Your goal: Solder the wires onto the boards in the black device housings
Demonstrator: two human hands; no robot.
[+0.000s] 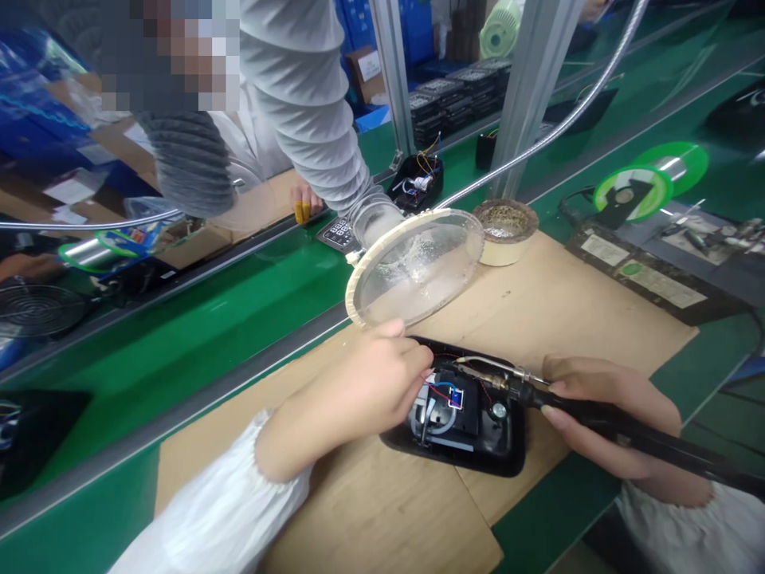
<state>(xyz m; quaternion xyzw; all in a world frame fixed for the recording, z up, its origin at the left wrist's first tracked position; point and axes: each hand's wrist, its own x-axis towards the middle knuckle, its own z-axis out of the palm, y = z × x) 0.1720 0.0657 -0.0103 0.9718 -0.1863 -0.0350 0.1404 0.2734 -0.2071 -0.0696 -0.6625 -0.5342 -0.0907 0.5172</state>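
Plastic, Metal, Cloth

My sleeves (pixel 215 494) are wrinkled cloth. I see a smooth, glossy plastic case (pixel 507 449), a matt cardboard sheet (pixel 335 502), a clear, shiny plastic hood (pixel 412 279), a rough-rimmed bowl (pixel 500 253) and a post (pixel 535 88) of dull metal.

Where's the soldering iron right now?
In the head view, the soldering iron is right of centre, held in the right hand, its metal end over the open black casing, across from the left hand.
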